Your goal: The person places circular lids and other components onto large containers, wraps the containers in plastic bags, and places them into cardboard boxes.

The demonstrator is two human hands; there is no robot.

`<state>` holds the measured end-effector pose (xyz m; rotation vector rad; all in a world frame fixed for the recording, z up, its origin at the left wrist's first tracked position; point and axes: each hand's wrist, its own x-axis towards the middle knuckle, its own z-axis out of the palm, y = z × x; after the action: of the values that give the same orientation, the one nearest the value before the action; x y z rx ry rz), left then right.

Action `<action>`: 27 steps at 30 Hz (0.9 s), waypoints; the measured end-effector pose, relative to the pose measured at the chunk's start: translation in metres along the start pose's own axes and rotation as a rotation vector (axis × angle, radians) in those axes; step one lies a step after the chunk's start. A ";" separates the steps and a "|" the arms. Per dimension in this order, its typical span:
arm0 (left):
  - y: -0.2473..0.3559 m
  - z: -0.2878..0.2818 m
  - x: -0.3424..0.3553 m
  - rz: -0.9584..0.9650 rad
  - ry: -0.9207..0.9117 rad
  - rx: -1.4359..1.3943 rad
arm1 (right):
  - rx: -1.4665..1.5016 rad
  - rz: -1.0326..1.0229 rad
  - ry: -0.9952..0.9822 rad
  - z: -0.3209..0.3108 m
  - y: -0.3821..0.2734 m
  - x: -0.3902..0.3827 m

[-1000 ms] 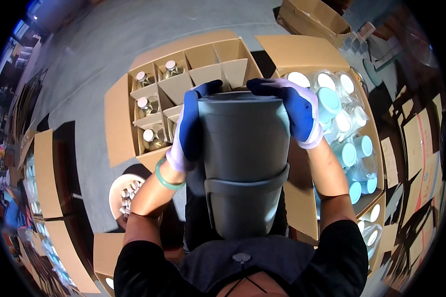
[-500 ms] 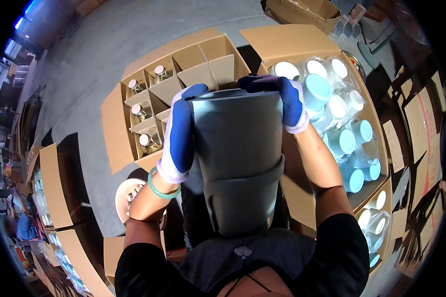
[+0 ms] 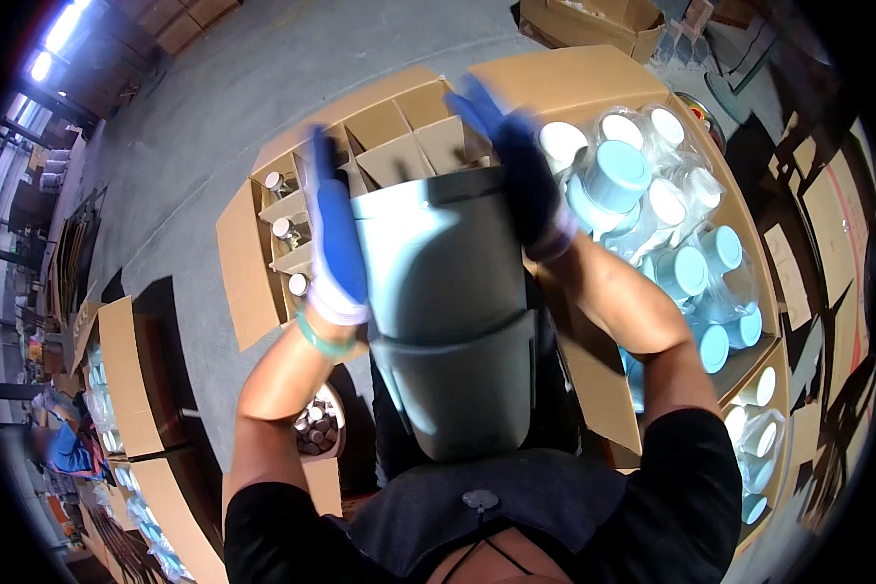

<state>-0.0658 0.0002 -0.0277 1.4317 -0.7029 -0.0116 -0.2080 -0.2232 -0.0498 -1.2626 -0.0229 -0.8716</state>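
A tall grey plastic bin (image 3: 448,263) lies tilted against my lap, its wider end away from me and a raised band around its lower half. My left hand (image 3: 339,243), in a blue and white glove, is along the bin's left side with its fingers stretched out past the far edge. On the right side is my gloved right hand (image 3: 526,175), fingers extended and apart, blurred by motion. Whether either palm presses on the bin is hard to see. The inside of the bin is hidden.
Ahead stands a divided carton (image 3: 384,127) with white-capped glass bottles (image 3: 284,230). On the right, an open carton (image 3: 565,73) holds light-blue and white lidded containers (image 3: 617,175) in plastic. A tub of small caps (image 3: 316,428) is by my left forearm. Far left, another person (image 3: 66,443) works.
My fingers have come off the bin's far edge and stretched outward. The bin has shifted slightly left and looks brighter. The tub of caps shows more.
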 end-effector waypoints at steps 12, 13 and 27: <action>0.065 -0.022 0.015 0.921 0.098 0.065 | 0.027 0.137 0.518 -0.015 0.029 0.017; 0.068 -0.017 0.009 0.852 0.066 0.062 | -0.504 -0.111 0.217 -0.002 0.050 0.013; -0.079 0.012 0.028 -0.365 -0.264 -0.658 | -1.354 -0.838 0.475 -0.008 -0.100 0.015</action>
<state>-0.0172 -0.0358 -0.0869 0.9063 -0.5657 -0.6680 -0.2592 -0.2415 0.0363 -2.3012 0.5335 -2.0804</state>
